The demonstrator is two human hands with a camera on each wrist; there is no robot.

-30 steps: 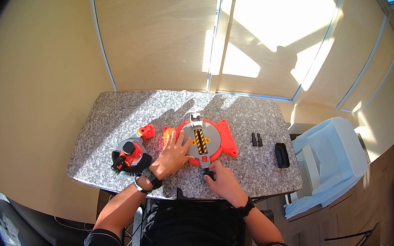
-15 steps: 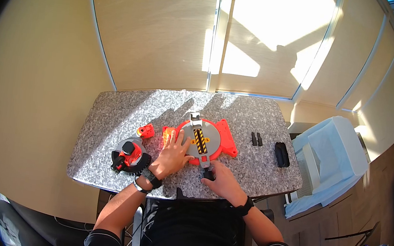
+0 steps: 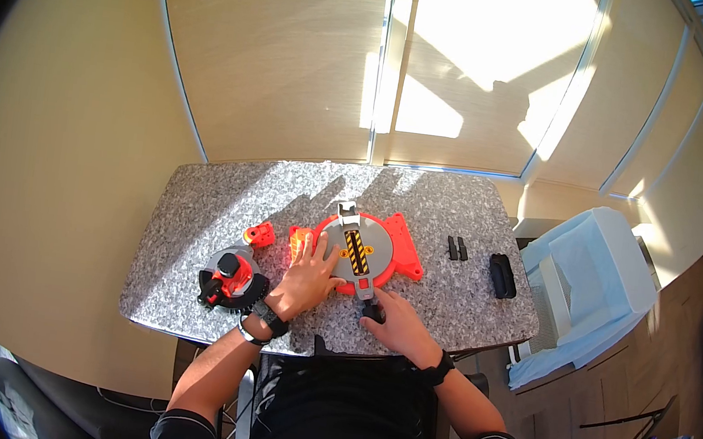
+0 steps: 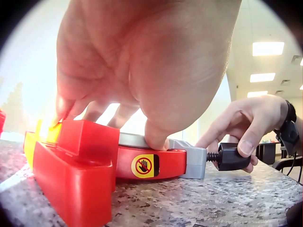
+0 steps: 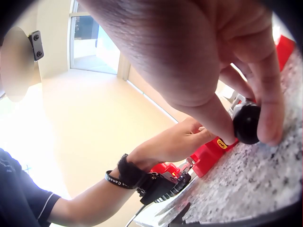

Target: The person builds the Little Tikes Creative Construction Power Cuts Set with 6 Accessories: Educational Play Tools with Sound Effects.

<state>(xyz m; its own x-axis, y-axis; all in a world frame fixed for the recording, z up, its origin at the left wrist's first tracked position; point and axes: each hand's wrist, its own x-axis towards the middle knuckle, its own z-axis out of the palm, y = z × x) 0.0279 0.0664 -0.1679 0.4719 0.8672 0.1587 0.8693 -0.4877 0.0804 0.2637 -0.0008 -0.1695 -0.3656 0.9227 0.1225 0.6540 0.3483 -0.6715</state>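
A toy mitre saw base lies on the table, with red side wings (image 3: 405,244) and a grey turntable (image 3: 375,262) crossed by a yellow-and-black striped slot. My left hand (image 3: 305,280) is spread over its left part, fingers on the turntable and left wing, thumb at the near rim. At the front of the grey arm, my right hand (image 3: 404,327) pinches a black knob (image 4: 232,158) between thumb and fingers. A threaded screw (image 4: 212,156) with its turns showing links knob and arm in the left wrist view.
Left of the base stand a red and black saw head (image 3: 230,279) and a small red part (image 3: 260,234). Two black pieces (image 3: 458,248) and a black tray-like part (image 3: 503,277) lie to the right. A covered chair (image 3: 594,284) stands beyond the table's right edge.
The right hand's fingers have shifted slightly around the black knob. My left hand and the saw base stay where they were.
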